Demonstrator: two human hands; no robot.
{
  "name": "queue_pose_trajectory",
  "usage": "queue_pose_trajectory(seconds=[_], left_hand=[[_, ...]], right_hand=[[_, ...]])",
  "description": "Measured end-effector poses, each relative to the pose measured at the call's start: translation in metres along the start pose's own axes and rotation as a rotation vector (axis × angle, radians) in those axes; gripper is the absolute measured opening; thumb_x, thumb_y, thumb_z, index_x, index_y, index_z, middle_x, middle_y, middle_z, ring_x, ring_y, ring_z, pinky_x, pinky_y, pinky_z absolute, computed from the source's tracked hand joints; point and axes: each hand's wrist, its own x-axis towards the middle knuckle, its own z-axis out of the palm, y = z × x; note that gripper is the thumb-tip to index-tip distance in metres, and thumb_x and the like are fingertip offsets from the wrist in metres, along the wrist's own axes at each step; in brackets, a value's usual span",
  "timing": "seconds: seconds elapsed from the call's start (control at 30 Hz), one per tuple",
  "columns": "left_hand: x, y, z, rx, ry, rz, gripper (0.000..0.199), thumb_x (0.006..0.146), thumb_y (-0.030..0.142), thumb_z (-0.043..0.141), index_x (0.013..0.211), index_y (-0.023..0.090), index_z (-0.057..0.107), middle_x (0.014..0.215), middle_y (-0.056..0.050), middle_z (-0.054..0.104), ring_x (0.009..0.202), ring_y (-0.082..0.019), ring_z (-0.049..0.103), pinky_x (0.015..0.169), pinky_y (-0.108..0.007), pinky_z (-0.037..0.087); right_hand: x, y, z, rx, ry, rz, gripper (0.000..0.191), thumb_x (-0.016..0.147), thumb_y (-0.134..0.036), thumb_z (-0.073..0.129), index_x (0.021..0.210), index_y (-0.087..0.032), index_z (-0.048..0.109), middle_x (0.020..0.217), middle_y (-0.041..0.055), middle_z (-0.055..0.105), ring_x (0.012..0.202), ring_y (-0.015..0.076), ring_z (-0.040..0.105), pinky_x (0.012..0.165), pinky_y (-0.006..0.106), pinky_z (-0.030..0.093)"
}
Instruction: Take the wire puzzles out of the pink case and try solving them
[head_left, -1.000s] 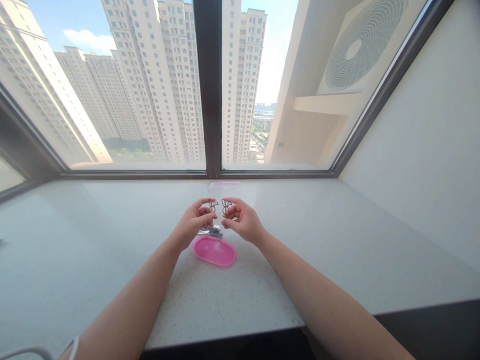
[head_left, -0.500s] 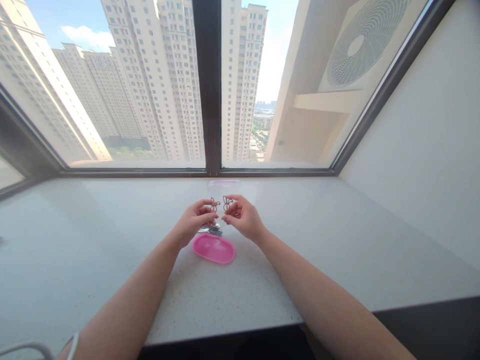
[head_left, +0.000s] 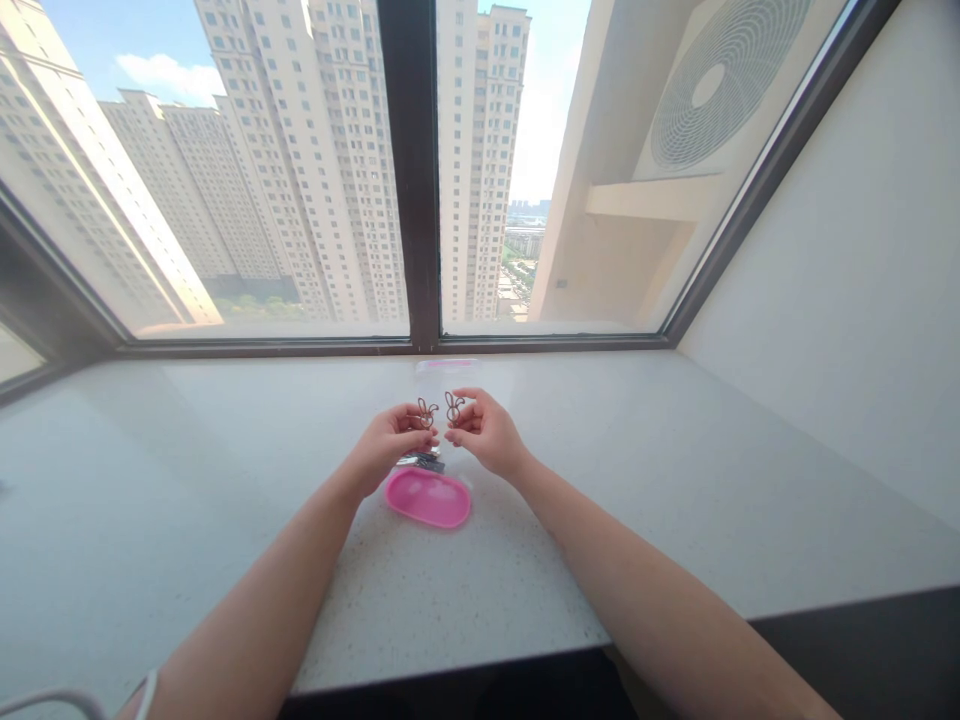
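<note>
Between the thumb and fingers of my left hand (head_left: pixel 394 440) is a small rabbit-shaped wire clip (head_left: pixel 427 413), copper-brown, its ears pointing up. My right hand (head_left: pixel 487 430) pinches a matching rabbit-shaped clip (head_left: pixel 454 408), held upright close to the first with a small gap between them. Just below my left fingers lies a little heap of dark, shiny small pieces (head_left: pixel 426 460), partly covered by the hand; I cannot make out their kind. Nearer to me sits a shallow pink oval dish (head_left: pixel 429 498).
Behind my hands a clear plastic bag (head_left: pixel 446 368) with a pink strip lies on the pale speckled counter (head_left: pixel 450 590). The window frame (head_left: pixel 424 220) rises along the counter's back, and a white wall (head_left: pixel 840 300) bounds the right. A white cable (head_left: pixel 60 695) shows at the lower left.
The left clip has tilted slightly and dropped a little in my left hand's fingers. My right hand stays nearly still, and the view has shifted very slightly.
</note>
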Motion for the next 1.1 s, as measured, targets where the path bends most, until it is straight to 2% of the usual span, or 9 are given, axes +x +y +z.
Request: queue_pose_trajectory(seconds=[0.13, 0.33, 0.6, 0.77, 0.93, 1.1], left_hand=[[0.0, -0.0001, 0.0005, 0.001, -0.002, 0.008, 0.035, 0.061, 0.02, 0.076, 0.091, 0.014, 0.06, 0.079, -0.005, 0.067, 0.076, -0.02, 0.066, 0.076, -0.038, 0.052], [-0.0002, 0.0003, 0.0003, 0.03, -0.001, 0.021, 0.03, 0.062, 0.023, 0.076, 0.088, 0.015, 0.061, 0.08, -0.004, 0.066, 0.072, -0.018, 0.066, 0.071, -0.035, 0.053], [-0.0003, 0.0005, 0.0007, 0.053, 0.008, 0.058, 0.03, 0.064, 0.027, 0.076, 0.089, 0.014, 0.065, 0.084, -0.006, 0.066, 0.077, -0.02, 0.065, 0.072, -0.036, 0.053], [-0.0012, 0.0019, 0.0016, 0.072, 0.02, 0.066, 0.031, 0.062, 0.028, 0.078, 0.087, 0.014, 0.068, 0.085, -0.008, 0.068, 0.081, -0.023, 0.065, 0.077, -0.04, 0.052], [-0.001, 0.0033, 0.0021, 0.095, 0.047, 0.062, 0.031, 0.059, 0.027, 0.079, 0.085, 0.014, 0.068, 0.083, -0.006, 0.069, 0.077, -0.021, 0.065, 0.078, -0.04, 0.051], [-0.0004, 0.002, 0.0016, 0.097, 0.037, 0.036, 0.032, 0.061, 0.028, 0.078, 0.088, 0.013, 0.068, 0.084, -0.007, 0.07, 0.081, -0.022, 0.066, 0.08, -0.039, 0.051]], right_hand=[[0.0009, 0.0019, 0.0003, -0.005, -0.006, 0.035, 0.053, 0.063, -0.019, 0.072, 0.111, -0.019, 0.05, 0.073, -0.0017, 0.06, 0.063, 0.0137, 0.062, 0.061, 0.029, 0.053], [0.0002, 0.0041, 0.0005, -0.08, -0.021, 0.027, 0.048, 0.063, -0.019, 0.072, 0.107, -0.019, 0.052, 0.07, -0.0021, 0.06, 0.063, 0.0141, 0.061, 0.063, 0.029, 0.052], [-0.0031, -0.0014, -0.0002, -0.161, -0.003, -0.101, 0.064, 0.07, -0.018, 0.069, 0.128, -0.023, 0.045, 0.074, -0.0022, 0.058, 0.068, 0.013, 0.059, 0.069, 0.029, 0.051], [-0.0033, -0.0014, 0.0, -0.209, 0.0, -0.132, 0.067, 0.071, -0.018, 0.068, 0.132, -0.025, 0.043, 0.076, -0.0017, 0.058, 0.067, 0.0123, 0.058, 0.068, 0.028, 0.05], [-0.0032, -0.0018, 0.0004, -0.233, 0.018, -0.125, 0.066, 0.07, -0.02, 0.069, 0.13, -0.023, 0.043, 0.078, -0.0008, 0.059, 0.067, 0.0124, 0.058, 0.063, 0.026, 0.049], [-0.0014, 0.001, 0.0005, -0.227, 0.045, -0.116, 0.051, 0.069, -0.021, 0.071, 0.117, -0.019, 0.053, 0.076, 0.0004, 0.061, 0.066, 0.0131, 0.059, 0.06, 0.025, 0.048]])
